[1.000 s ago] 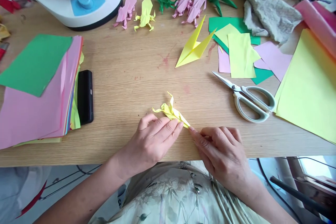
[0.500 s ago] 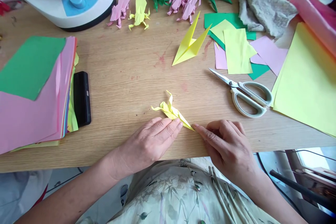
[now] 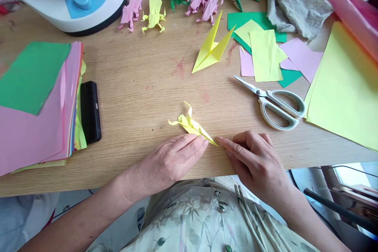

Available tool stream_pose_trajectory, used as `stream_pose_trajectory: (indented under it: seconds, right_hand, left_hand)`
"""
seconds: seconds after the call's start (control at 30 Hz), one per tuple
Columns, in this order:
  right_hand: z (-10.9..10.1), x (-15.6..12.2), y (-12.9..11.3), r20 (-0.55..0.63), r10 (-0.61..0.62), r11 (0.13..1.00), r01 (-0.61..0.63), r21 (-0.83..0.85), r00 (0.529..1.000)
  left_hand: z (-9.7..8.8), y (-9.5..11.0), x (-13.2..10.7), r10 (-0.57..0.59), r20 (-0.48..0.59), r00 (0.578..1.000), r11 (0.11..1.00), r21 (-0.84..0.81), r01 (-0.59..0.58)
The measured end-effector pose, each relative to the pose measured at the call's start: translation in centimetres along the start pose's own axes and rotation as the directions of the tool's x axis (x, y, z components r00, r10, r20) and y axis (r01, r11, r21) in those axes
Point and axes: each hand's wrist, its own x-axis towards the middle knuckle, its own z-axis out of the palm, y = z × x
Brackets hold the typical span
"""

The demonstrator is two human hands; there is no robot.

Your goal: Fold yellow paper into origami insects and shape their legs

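Observation:
A small yellow origami figure point(image 3: 191, 124) lies on the wooden table near its front edge, two thin curled limbs pointing away from me and a long narrow point toward the lower right. My left hand point(image 3: 177, 155) rests along its near side, fingers together and pressed on the folded paper. At the pointed end is my right hand point(image 3: 254, 161), index finger stretched to the tip and thumb below it; the other fingers curl under. How much of the tip lies between finger and thumb is hard to see.
Scissors point(image 3: 273, 102) lie to the right, beside yellow sheets point(image 3: 345, 90) and paper scraps point(image 3: 265, 55). A folded yellow piece point(image 3: 211, 49) lies farther back. Several finished origami figures point(image 3: 154, 13) line the back. A paper stack point(image 3: 35, 134), black phone point(image 3: 90, 112) and white appliance point(image 3: 97, 4) are left.
My left fingertips have slid slightly right along the figure toward its point. The right hand stays at the tip. The whole view has shifted a little.

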Motion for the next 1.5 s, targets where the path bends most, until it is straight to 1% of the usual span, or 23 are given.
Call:
stream_pose_trajectory:
  seconds: [0.33, 0.5, 0.7, 0.97, 1.33, 1.5]
  right_hand:
    - [-0.27, -0.47, 0.38, -0.011, -0.006, 0.999, 0.006, 0.044, 1.0]
    - [-0.42, -0.58, 0.5, -0.008, -0.007, 0.999, 0.007, 0.053, 1.0]
    - [-0.37, -0.5, 0.43, -0.021, 0.002, 0.999, -0.001, 0.054, 1.0]
    - [-0.19, -0.59, 0.58, -0.022, -0.003, 0.999, 0.004, 0.041, 1.0]
    - [-0.2, -0.52, 0.46, -0.021, 0.014, 0.999, -0.013, 0.047, 1.0]
    - [-0.19, -0.52, 0.51, -0.013, 0.018, 0.999, -0.017, 0.05, 1.0]
  left_hand:
    - [0.08, -0.37, -0.05, 0.013, 0.039, 0.999, 0.999, -0.04, -0.012]
    - [0.05, -0.43, 0.07, 0.016, 0.07, 0.997, 0.999, -0.028, -0.014]
    - [0.22, -0.7, 0.04, 0.05, 0.051, 0.997, 0.999, -0.012, -0.05]
    - [0.26, -0.76, -0.03, 0.064, 0.077, 0.995, 0.998, 0.018, -0.066]
    - [0.4, -0.65, 0.03, 0.057, 0.094, 0.994, 0.998, 0.02, -0.059]
    - [0.15, -0.3, 0.19, 0.0, 0.15, 0.989, 1.0, 0.004, -0.001]
